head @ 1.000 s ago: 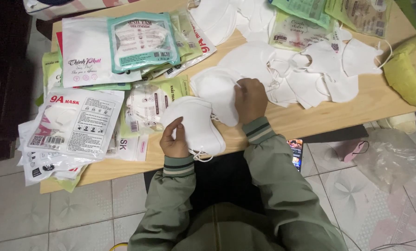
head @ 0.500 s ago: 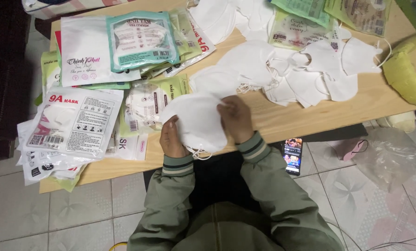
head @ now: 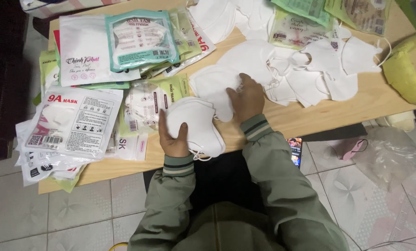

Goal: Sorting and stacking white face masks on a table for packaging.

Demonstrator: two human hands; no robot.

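My left hand (head: 174, 135) grips a stack of folded white face masks (head: 196, 124) at the near edge of a wooden table (head: 310, 118). Ear loops dangle from the stack's lower end. My right hand (head: 246, 98) reaches further onto the table and rests its fingers on a loose white mask (head: 213, 84) just beyond the stack. More loose white masks (head: 310, 69) spread to the right of that hand.
Printed mask packets (head: 75, 123) pile up at the table's left, with a teal packet (head: 140, 39) on top. A yellow-green bag (head: 410, 69) sits at the right edge. On the tiled floor lie a phone (head: 295, 148) and a clear plastic bag (head: 389, 153).
My right hand had brought a mask onto the stack half a second ago; it has now moved back up onto the loose masks. The left hand keeps the stack in place.
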